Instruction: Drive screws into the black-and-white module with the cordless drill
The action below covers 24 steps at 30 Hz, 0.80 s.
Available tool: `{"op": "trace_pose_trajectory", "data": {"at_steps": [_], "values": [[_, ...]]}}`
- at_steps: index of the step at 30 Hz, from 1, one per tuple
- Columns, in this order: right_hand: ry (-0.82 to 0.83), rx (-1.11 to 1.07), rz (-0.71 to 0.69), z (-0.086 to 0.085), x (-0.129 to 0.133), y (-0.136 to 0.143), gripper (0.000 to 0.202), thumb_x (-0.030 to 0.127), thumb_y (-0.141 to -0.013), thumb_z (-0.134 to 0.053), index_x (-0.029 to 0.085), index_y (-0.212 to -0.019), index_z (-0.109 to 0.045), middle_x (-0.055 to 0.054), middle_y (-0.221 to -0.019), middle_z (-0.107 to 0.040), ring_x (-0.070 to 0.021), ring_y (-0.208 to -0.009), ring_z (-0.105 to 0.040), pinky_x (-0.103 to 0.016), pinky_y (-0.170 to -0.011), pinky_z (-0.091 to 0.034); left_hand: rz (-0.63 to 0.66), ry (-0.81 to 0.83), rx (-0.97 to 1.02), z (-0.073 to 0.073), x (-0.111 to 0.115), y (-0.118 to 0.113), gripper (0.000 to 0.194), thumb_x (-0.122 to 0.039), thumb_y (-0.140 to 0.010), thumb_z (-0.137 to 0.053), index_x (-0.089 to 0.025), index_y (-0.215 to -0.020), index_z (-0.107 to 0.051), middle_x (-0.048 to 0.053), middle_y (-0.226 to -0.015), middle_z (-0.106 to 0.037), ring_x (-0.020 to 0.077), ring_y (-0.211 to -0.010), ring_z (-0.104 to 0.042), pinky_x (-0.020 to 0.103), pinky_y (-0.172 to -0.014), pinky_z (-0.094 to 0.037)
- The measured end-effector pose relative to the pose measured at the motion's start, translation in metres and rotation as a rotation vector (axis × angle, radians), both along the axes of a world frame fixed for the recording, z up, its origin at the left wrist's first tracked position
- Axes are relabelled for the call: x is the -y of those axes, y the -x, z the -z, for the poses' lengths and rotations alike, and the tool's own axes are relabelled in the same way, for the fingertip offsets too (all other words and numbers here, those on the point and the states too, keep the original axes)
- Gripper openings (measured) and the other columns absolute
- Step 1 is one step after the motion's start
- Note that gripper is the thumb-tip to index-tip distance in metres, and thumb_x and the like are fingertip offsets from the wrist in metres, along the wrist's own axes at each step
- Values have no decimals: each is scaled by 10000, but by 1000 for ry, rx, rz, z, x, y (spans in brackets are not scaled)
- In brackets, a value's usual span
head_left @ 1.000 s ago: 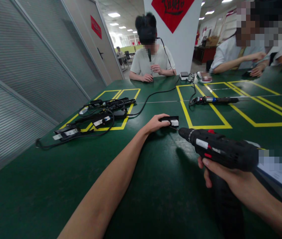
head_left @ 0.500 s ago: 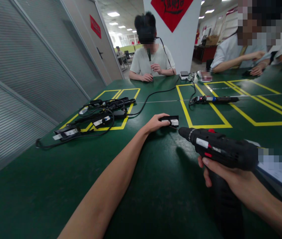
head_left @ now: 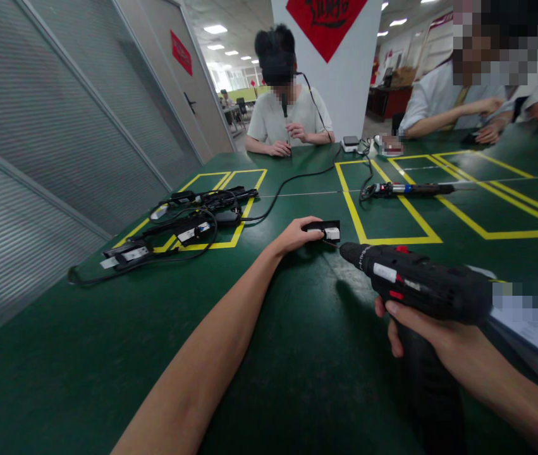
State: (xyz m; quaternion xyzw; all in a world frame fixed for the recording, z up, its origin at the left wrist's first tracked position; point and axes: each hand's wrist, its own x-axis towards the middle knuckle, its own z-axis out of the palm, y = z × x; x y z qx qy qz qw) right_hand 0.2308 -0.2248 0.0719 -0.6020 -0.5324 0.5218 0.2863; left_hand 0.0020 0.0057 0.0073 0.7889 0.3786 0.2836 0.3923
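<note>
My left hand [head_left: 298, 234] is closed on a small black block with a white label [head_left: 332, 233], which it holds against the green table [head_left: 297, 354]. What the block is cannot be made out. My right hand [head_left: 420, 325] grips the handle of a black cordless drill [head_left: 415, 281] with red details. The drill points left, and its thin bit reaches the near side of the labelled block. Whether the bit's tip touches the block is too small to tell. Part of the drill's handle is in shadow.
Black power adapters with cables [head_left: 193, 221] lie in a heap at left, across yellow tape outlines. A corded electric screwdriver [head_left: 411, 189] rests at right beyond the drill. A pixelated paper [head_left: 534, 328] lies at the right edge. One person [head_left: 290, 114] sits opposite, others at far right.
The view has shifted very slightly. Both hands, the drill and the labelled block keep nearly the same places.
</note>
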Motion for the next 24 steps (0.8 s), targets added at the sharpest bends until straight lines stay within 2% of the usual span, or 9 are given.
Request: {"op": "trace_pose_trajectory", "data": {"at_steps": [18, 24], "values": [[1, -41, 19, 2, 0, 1, 289, 456, -891, -442, 225, -845, -609, 15, -550, -637, -193, -603, -578, -327, -648, -378, -17, 4, -14, 1, 0, -1, 458, -351, -711, -613, -145, -1119, -588, 56, -1083, -635, 194, -980, -584, 311, -895, -444], [2, -54, 17, 1, -1, 3, 282, 458, -883, -457, 226, -841, -614, 12, -537, -637, -187, -568, -564, -324, -610, -376, -21, 8, -19, 1, -1, -1, 454, -351, -714, -607, -145, -1118, -584, 56, -1087, -635, 196, -980, -585, 316, -889, -446]]}}
